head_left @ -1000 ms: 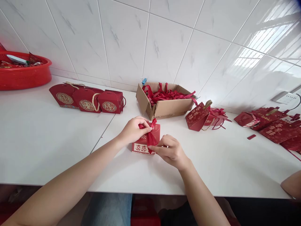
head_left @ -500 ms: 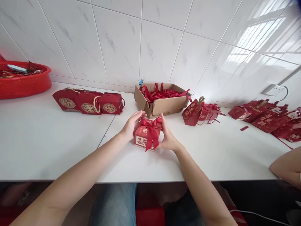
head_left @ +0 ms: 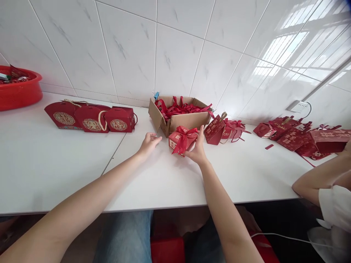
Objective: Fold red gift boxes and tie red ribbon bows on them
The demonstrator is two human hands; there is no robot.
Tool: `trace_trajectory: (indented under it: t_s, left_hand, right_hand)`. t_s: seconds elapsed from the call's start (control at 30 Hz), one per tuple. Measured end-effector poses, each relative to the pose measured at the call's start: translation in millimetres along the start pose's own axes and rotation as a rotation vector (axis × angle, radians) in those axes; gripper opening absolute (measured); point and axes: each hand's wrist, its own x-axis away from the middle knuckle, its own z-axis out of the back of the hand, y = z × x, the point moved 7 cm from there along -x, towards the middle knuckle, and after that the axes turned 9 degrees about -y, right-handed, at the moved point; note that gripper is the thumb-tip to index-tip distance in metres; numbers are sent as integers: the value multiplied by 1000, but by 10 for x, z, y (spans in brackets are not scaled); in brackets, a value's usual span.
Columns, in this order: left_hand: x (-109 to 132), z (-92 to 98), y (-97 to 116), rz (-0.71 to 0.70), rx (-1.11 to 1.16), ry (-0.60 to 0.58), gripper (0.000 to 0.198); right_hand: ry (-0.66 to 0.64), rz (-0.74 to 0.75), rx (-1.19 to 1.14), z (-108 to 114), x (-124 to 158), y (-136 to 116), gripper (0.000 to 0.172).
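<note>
My right hand (head_left: 197,150) grips a small red gift box (head_left: 175,140) by its right side, and the box is tilted above the white table. A red ribbon bow (head_left: 184,138) is tied over its top, with the tails hanging across the front. To the left of the box, apart from it, is my left hand (head_left: 149,145), holding nothing, its fingers loosely bent and the thumb apart. Right behind the gift box stands a cardboard box (head_left: 189,122) full of loose red ribbons (head_left: 182,109).
Three red boxes (head_left: 91,118) with rope handles stand at left, near a red plastic basin (head_left: 20,91). Red gift boxes (head_left: 215,129) stand right of the cardboard. Further right are several more boxes (head_left: 290,137) and a co-worker's arm (head_left: 315,179) on the table (head_left: 164,186).
My left hand has let go of the gift box and drawn away to the left. The right hand has raised and tilted the box. The co-worker at right now handles a red box.
</note>
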Motion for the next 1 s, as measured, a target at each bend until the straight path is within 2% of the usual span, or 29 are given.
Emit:
trace_trajectory:
  t_s: [0.13,0.23,0.33,0.43,0.53,0.63,0.7,1.0]
  left_hand:
    - [64,-96,83,-74,-20,-82,35]
    - [141,-120,212,-209,-44,-99,24]
    - [228,-199,330,-319,-37,-175,29]
    - [271,-276,338,-261,1,-239,44]
    - [278,-272,312,-173,70,-212,50]
    - [265,-269,316,-152,44,-193,57]
    - [246,-276,337,-174,-20,-181,56]
    - [199,-333,296,-94,128,-203,43]
  right_hand:
    - [-29,160,32,-115,27,-177,137]
    - [-6,199,5,-181,44,-231,131]
    - [19,117,-69,-263,49,-214,126]
    - [44,20,-99,-317,73,-223,114]
    - [37,54,-48,-297,94,-346,86]
    - [19,187,14,-213,103,-510,36]
    - [9,242,17,-140,101,-562,12]
    - [-93,66,-160,68,43,-282,16]
